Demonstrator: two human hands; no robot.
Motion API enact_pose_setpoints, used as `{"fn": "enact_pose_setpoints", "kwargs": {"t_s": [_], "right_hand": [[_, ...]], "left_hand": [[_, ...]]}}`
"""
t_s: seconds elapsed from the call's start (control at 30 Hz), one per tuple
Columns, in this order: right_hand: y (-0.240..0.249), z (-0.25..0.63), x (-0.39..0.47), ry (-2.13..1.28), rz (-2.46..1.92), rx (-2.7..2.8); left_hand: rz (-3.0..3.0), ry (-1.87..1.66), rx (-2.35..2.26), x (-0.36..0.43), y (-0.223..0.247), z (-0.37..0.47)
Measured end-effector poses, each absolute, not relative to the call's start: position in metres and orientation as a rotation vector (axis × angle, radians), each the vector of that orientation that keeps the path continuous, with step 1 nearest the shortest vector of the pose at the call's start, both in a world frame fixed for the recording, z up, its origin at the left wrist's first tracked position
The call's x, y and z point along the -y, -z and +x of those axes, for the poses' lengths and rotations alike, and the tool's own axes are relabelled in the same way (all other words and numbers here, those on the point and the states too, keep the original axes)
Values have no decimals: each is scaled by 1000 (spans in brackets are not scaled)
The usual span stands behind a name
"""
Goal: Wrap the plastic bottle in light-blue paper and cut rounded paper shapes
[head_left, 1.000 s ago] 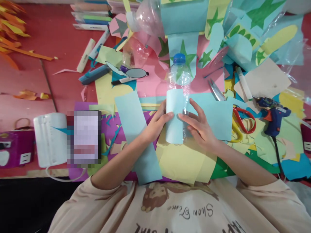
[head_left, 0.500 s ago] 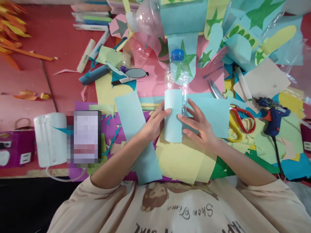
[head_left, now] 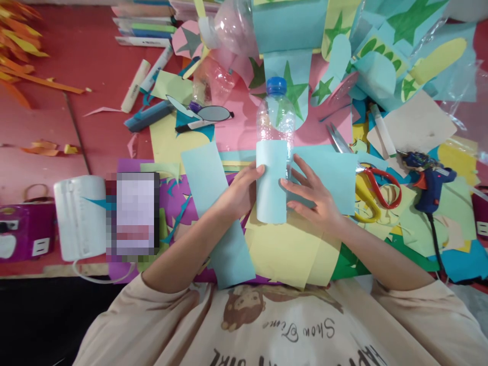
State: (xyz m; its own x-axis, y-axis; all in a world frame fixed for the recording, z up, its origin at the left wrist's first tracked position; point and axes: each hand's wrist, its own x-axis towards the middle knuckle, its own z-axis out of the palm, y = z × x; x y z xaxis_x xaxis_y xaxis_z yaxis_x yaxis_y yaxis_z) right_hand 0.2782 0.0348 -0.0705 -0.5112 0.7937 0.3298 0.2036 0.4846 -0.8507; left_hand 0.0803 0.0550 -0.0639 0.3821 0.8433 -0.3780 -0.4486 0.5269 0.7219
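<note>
A clear plastic bottle (head_left: 275,122) with a blue cap (head_left: 276,85) lies on the paper-covered table, cap pointing away from me. A light blue paper sheet (head_left: 271,178) is wrapped around its lower half and spreads flat to the right. My left hand (head_left: 240,192) grips the wrapped bottle from the left, thumb on the paper. My right hand (head_left: 312,195) presses the paper against the bottle from the right, fingers spread.
Red-handled scissors (head_left: 375,185) and a blue glue gun (head_left: 429,180) lie to the right. A light blue paper strip (head_left: 215,213) sits left of my hands. Markers (head_left: 147,116), a cut bottle (head_left: 229,30), star cutouts and coloured sheets crowd the back. A white box (head_left: 78,216) stands at left.
The bottle has shifted slightly left and away from me between my hands. Both hands stay on the paper wrap, with the left thumb lower on the sheet.
</note>
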Motion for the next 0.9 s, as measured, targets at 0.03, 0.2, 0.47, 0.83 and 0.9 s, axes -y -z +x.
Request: {"fn": "enact_pose_setpoints", "kwargs": {"t_s": [0.03,0.2,0.47,0.83,0.9], "right_hand": [[71,279,-35,-1016,-819,1983],[71,279,-35,-1013,-799,1982],[68,278,-33,-978,-826,1980],[69,278,-37,-876,-834,2000],[67,279,-38,-825,-864,2027]], "left_hand": [[566,-886,-803,-55,64,80],[570,-903,-774,-55,62,80],[582,-899,-789,-54,62,79],[495,-869,-770,-58,56,81],[474,-869,-774,-59,55,80]]}}
